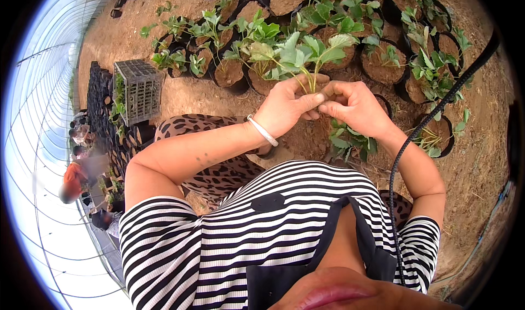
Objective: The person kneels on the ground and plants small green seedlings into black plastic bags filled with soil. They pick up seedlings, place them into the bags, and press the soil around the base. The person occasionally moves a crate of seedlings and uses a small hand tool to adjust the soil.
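Observation:
My left hand (291, 101) holds a strawberry seedling (313, 58) by its stems, between thumb and fingers. The leaves point away from me, and thin roots hang below the fingers. Close against it, my right hand (354, 107) pinches at the base of the same seedling, its thumb and forefinger touching my left thumb. Just what the right fingertips grip is partly hidden. Below the right hand, more strawberry seedlings (352, 142) lie on the soil. Beyond both hands stands a soil-filled black pot (340, 60), partly covered by leaves.
Several black pots (385, 64) with strawberry plants crowd the ground ahead. A plastic crate (141, 90) holding green plants stands at left, beside rows of dark pots (98, 92). Farther left, other people (76, 176) are inside the plastic-covered greenhouse (41, 125). A black cord (430, 117) crosses at right.

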